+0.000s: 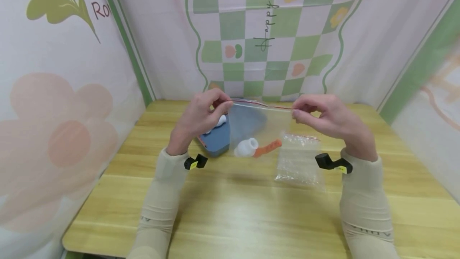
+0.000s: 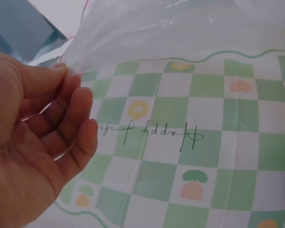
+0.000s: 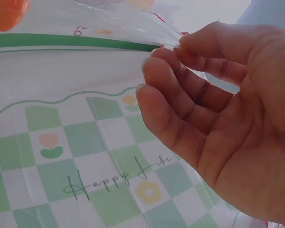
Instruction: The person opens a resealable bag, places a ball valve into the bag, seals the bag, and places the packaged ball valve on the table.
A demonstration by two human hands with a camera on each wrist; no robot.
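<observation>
From the head view, both hands pinch the top edge of a clear zip bag (image 1: 278, 125), held up over the tabletop (image 1: 233, 219): left hand (image 1: 199, 116) at one end, right hand (image 1: 328, 116) at the other. The wrist views add the palm sides: thumb and forefinger pressed together on the plastic, remaining fingers loosely curled. In the bag, it seems, a white bottle-shaped piece (image 1: 245, 148) lies against an orange ridged piece (image 1: 268, 148); the right wrist view catches only a cut-off orange patch. Behind, a blue-grey container (image 1: 217, 142) holds white items, half hidden by the left hand, hard to identify. Another clear bag (image 1: 300, 163) lies flat, contents unclear.
</observation>
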